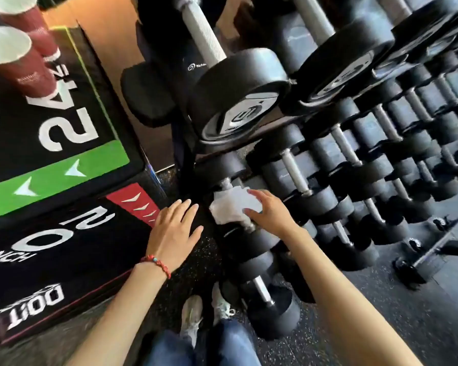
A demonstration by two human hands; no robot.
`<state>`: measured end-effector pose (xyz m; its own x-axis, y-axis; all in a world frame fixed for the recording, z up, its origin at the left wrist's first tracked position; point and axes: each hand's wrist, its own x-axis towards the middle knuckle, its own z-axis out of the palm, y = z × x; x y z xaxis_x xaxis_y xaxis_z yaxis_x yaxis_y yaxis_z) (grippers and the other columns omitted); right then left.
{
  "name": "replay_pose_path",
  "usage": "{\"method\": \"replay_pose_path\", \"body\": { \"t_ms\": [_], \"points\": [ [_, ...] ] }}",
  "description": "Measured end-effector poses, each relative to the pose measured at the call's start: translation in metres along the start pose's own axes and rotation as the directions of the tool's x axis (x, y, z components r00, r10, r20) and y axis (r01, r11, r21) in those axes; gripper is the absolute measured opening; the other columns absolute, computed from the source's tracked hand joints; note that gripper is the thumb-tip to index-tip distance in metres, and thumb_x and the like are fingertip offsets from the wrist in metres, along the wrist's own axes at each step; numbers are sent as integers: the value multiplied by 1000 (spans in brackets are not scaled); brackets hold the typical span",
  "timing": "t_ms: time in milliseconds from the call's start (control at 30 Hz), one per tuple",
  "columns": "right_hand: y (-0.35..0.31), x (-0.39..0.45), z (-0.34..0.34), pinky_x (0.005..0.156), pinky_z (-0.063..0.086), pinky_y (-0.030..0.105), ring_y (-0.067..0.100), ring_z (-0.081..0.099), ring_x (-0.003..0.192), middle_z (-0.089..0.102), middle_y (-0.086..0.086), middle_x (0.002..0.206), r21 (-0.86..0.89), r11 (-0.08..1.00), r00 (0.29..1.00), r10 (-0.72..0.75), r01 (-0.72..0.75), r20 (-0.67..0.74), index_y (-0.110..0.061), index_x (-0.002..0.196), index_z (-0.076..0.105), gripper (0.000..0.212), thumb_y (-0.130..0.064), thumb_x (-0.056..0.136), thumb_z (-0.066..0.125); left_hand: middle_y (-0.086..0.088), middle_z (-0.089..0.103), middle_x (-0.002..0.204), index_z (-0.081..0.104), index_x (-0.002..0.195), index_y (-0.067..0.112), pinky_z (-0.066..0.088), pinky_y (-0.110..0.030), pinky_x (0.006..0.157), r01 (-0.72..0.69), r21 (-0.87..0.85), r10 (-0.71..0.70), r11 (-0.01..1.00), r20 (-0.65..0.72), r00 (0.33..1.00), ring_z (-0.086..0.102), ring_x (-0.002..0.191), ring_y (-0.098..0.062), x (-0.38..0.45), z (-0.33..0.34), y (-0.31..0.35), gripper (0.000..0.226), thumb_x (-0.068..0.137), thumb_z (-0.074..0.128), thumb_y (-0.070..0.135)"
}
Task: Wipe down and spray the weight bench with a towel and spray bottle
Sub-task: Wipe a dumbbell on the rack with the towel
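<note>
A white towel (pixel 232 206) lies over the metal handle of a black dumbbell (pixel 251 241) on the lowest tier of a rack. My right hand (pixel 269 212) holds the towel, fingers and thumb curled over it. My left hand (pixel 176 228), with a red bead bracelet at the wrist, hovers flat with straight fingers just left of the towel, above the speckled floor and the edge of a plyo box. No spray bottle and no weight bench pad are in view.
A tiered rack of black dumbbells (pixel 341 154) fills the right and centre. Stacked black plyo boxes (pixel 50 154) marked 24 and 20 stand at the left, with two dark red cups (pixel 24 48) on top. A bench frame foot (pixel 428 249) lies at the right. My shoes (pixel 204 315) stand below.
</note>
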<state>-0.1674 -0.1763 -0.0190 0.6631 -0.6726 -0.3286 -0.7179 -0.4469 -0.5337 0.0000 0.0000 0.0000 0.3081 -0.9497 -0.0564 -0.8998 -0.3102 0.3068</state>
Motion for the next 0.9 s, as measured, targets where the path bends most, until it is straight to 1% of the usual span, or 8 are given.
{"method": "replay_pose_path", "body": {
  "t_ms": [200, 300, 433, 533, 600, 733, 833, 900],
  "points": [
    [18, 59, 12, 96, 39, 36, 27, 47, 117, 50, 10, 129, -11, 1000, 990, 10, -8, 141, -14, 132, 45, 63, -32, 78, 71, -21, 62, 117, 62, 115, -2, 46, -53, 89, 10, -8, -10, 1000, -1, 1000, 57, 111, -37, 26, 27, -1, 49, 73, 77, 17],
    [25, 83, 19, 95, 39, 36, 27, 46, 119, 48, 9, 132, -25, 1000, 982, -3, 8, 191, -15, 134, 42, 71, -33, 73, 74, -19, 62, 118, 62, 115, 0, 45, -53, 89, 39, -6, -39, 999, -8, 999, 56, 112, -36, 30, 36, -4, 48, 73, 77, 17],
    [31, 104, 30, 90, 41, 35, 29, 48, 117, 51, 8, 132, -33, 999, 947, 17, -7, 320, -16, 135, 38, 79, -33, 68, 78, -19, 60, 121, 61, 117, 0, 43, -52, 92, 105, -20, -104, 994, 21, 994, 54, 115, -36, 28, 44, -12, 47, 76, 75, 18],
    [35, 109, 33, 88, 42, 35, 28, 52, 113, 56, 5, 125, 16, 1000, 944, 20, -27, 329, -14, 128, 41, 76, -31, 65, 81, -19, 60, 122, 61, 118, 0, 44, -52, 90, 142, -31, -141, 989, 29, 990, 53, 116, -36, 27, 45, -14, 46, 77, 74, 18],
    [38, 109, 34, 85, 41, 34, 27, 54, 110, 58, 5, 122, 12, 999, 947, 38, -44, 320, -13, 123, 44, 74, -37, 64, 81, -19, 60, 122, 61, 117, 0, 44, -53, 89, 150, -35, -148, 988, 43, 988, 53, 116, -36, 27, 45, -12, 46, 77, 74, 18],
    [42, 107, 36, 69, 38, 30, 25, 55, 90, 62, 5, 100, -85, 994, 945, 98, -75, 311, -14, 106, 51, 65, -55, 61, 76, -18, 60, 123, 61, 118, 1, 43, -52, 91, 129, -36, -127, 991, 65, 990, 53, 117, -36, 28, 46, -3, 46, 78, 73, 20],
    [40, 102, 36, 61, 32, 29, 20, 46, 73, 54, -2, 75, -128, 991, 957, 72, -37, 282, -19, 77, 49, 46, -57, 65, 72, -19, 60, 122, 60, 118, 1, 44, -54, 90, 106, -43, -103, 993, 64, 993, 53, 116, -36, 29, 44, 5, 46, 77, 73, 20],
    [37, 97, 34, 54, 27, 29, 19, 42, 66, 46, -6, 59, -129, 992, 961, 35, 0, 274, -21, 57, 40, 46, -52, 68, 72, -19, 60, 122, 60, 118, 1, 44, -54, 90, 98, -45, -95, 994, 63, 993, 53, 116, -36, 29, 42, 9, 46, 78, 72, 20]
  ]
}}
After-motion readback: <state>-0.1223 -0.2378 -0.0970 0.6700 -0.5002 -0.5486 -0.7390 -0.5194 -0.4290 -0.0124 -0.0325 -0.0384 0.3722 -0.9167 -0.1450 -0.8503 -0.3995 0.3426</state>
